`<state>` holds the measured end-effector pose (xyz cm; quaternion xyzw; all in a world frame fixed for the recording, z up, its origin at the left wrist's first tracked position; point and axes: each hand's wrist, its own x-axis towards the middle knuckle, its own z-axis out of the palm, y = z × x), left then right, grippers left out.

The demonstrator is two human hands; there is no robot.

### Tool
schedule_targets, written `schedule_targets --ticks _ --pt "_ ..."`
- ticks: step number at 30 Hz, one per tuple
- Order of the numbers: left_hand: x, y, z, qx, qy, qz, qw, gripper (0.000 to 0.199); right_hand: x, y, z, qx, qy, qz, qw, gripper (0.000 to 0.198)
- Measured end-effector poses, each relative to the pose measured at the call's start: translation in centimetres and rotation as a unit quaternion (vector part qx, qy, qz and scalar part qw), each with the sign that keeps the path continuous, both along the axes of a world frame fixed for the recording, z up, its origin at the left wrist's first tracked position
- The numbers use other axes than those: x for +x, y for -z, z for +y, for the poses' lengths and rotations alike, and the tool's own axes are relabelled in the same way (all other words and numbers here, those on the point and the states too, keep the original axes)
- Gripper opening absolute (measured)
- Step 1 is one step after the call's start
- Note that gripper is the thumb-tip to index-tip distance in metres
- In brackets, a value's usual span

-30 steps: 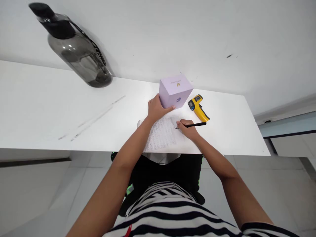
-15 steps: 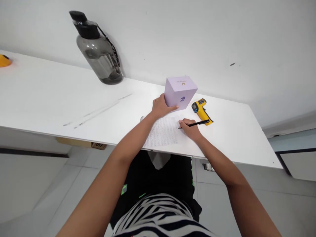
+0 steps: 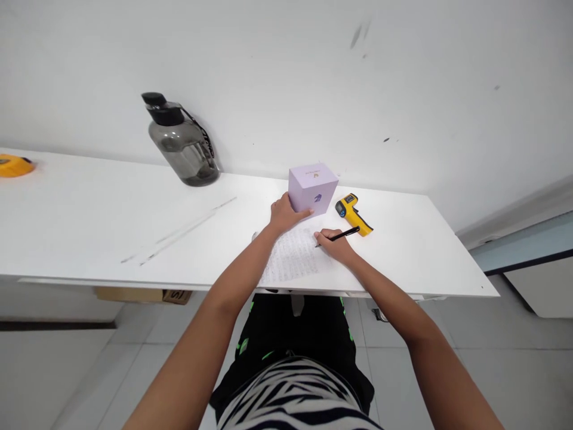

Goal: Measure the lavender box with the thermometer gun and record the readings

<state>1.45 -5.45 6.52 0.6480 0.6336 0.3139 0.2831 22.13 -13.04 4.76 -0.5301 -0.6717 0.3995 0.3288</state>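
Note:
My right hand is closed around a black pen, its tip down at the right side of a sheet of paper covered in lines of handwriting. At the paper's far edge, my left hand holds the lower left corner of a lilac box, thumb along the front and fingers at its left side. The box stands on the white table and has a small dark purple mark on its front. A yellow and black infrared thermometer lies just beyond my right hand, to the right of the box.
A grey see-through water bottle with a black lid stands by the wall at the left. An orange-yellow object lies at the far left of the white table. Below the table is a cardboard box.
The camera view has shifted, so the table and things on it sit lower in the picture. Both hands keep their holds on the box and the pen.

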Motion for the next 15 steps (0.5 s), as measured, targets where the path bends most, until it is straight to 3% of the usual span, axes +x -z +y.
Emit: schedule_targets --ticks 15 --pt "0.11 0.18 -0.04 0.004 -0.001 0.002 1.0 0.083 0.02 0.25 -0.09 0.007 -0.009 -0.03 0.999 0.049"
